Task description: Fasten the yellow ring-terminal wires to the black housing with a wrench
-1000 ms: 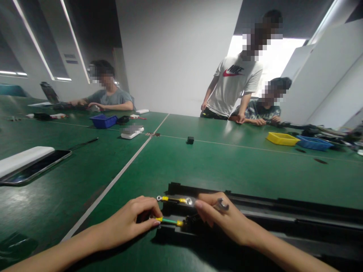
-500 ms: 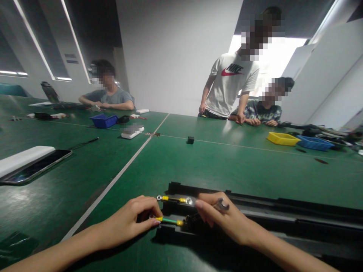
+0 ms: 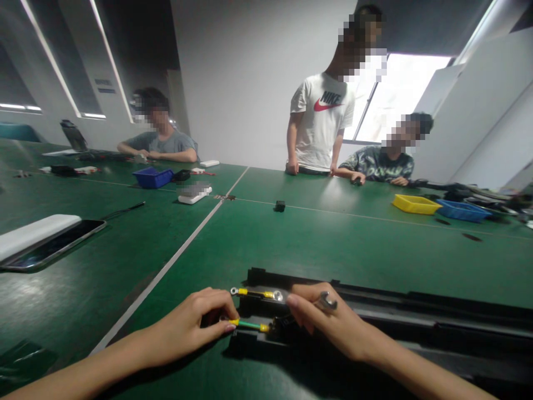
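My left hand (image 3: 208, 319) pinches the yellow-sleeved end of a short green cable (image 3: 250, 325) between thumb and fingertips. The cable's other end, also yellow, reaches a dark part beneath my right hand (image 3: 328, 322). That hand is closed around a metal wrench (image 3: 327, 301), whose open jaw sticks out above the thumb side; its other end is hidden. Just behind, a second short cable (image 3: 255, 293) with yellow sleeves and ring terminals lies parallel, one ring beside my right fingertips. Both cables sit at the left end of a long black housing (image 3: 391, 305).
A phone (image 3: 58, 244) lies by a white box (image 3: 37, 233) at left. Farther back are a blue bin (image 3: 152, 178), a small black block (image 3: 280, 206), a yellow tray (image 3: 416, 204) and a blue tray (image 3: 463, 210). Several people are across the green table (image 3: 333, 239).
The standing person in the white shirt has shifted left and straightened up, drawing one hand back from the tabletop. My own hands, the cables and the wrench look unmoved.
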Demonstrator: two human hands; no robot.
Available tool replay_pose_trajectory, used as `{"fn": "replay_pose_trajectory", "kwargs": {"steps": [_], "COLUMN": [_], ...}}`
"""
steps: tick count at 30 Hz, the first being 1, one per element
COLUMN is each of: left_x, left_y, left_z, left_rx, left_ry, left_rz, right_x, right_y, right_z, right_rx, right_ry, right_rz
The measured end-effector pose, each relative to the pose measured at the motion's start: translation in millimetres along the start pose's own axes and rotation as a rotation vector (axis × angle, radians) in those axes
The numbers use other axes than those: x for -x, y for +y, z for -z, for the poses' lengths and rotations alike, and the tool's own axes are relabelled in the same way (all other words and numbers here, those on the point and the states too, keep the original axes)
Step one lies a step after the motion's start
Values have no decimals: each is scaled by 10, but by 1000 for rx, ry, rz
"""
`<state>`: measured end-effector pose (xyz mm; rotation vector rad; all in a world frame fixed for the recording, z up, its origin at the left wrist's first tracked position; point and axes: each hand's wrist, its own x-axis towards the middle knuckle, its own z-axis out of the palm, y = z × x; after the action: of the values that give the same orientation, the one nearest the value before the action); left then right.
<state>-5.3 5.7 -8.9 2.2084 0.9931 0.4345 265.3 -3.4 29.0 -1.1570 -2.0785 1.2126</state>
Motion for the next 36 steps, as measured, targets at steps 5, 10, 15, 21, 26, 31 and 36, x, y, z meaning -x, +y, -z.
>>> {"fn": "replay_pose_trajectory", "kwargs": {"steps": [5, 10, 15, 21, 26, 31, 36], "left_x": [4, 10, 4, 16, 16, 17, 2], "left_y": [6, 7, 12, 24, 1, 3, -6], "left_z": [-1, 0, 5, 6, -5, -5, -3], "left_rx": [5, -3, -6, -12, -5, -4, -1], "left_ry": [1, 0, -6, -5, -6, -6, -3], "left_rz": [0, 2, -1, 6, 14, 15, 16], "right_x": [-7, -3, 6, 5, 5, 5, 0], "right_y": [-7, 10, 12, -20, 3, 9, 3], "right_z": [-1, -6, -4, 4, 5, -5, 4], "right_rx": [-6, -19, -8, -6, -6, -7, -3], "right_ry": [3, 4, 6, 4, 8, 2, 3], "right_rz": [-3, -5, -5, -7, 6, 12, 17]}}
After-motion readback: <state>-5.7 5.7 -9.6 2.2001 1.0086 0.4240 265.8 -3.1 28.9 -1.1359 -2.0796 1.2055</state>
